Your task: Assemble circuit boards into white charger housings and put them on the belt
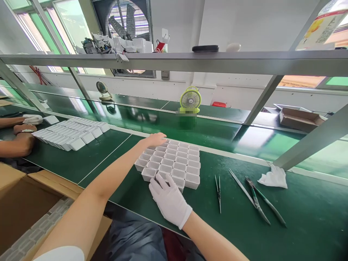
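White compartment tray (174,163), small square cells

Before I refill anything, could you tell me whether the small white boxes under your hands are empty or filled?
Empty: the white boxes stand open side up, showing only bare white insides. Those under the left hand and right hand are hidden.

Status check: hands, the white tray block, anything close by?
Left hand bare, flat on far edge of white tray block. Right hand gloved, on near edge. Tweezers lie apart, right of block.
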Motion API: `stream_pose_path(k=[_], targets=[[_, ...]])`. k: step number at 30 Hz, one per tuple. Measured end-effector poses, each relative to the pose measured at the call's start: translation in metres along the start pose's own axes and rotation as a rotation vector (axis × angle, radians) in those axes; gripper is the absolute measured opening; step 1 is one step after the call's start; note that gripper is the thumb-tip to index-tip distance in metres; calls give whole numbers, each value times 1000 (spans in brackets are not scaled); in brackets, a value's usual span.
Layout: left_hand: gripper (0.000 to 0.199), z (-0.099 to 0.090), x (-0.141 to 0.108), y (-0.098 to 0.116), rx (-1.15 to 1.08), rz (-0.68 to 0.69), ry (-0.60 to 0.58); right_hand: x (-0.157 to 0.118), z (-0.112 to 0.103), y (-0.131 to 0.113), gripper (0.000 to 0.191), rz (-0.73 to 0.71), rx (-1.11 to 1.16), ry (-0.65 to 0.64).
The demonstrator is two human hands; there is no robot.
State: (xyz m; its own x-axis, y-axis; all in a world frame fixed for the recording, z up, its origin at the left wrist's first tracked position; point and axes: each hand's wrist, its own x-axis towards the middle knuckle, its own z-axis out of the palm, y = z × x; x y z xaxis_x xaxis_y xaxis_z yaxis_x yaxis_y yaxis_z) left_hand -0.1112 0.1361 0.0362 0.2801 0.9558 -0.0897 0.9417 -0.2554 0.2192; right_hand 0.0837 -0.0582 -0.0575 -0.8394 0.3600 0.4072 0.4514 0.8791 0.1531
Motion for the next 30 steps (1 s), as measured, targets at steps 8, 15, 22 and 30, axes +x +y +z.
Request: stream_pose_path(k=[8, 15, 22, 30], targets=[[47, -9, -133, 12, 28, 183, 141, -1, -19, 3, 26, -15, -2, 114], [23, 39, -193, 6, 146, 295, 18, -1, -20, 1, 16, -6, 54, 165], [26, 44, -179, 12, 191, 348, 37, -5, -22, 4, 16, -23, 93, 169], [17, 37, -185, 32, 166, 391, 198, -6, -23, 4, 11, -95, 74, 247]])
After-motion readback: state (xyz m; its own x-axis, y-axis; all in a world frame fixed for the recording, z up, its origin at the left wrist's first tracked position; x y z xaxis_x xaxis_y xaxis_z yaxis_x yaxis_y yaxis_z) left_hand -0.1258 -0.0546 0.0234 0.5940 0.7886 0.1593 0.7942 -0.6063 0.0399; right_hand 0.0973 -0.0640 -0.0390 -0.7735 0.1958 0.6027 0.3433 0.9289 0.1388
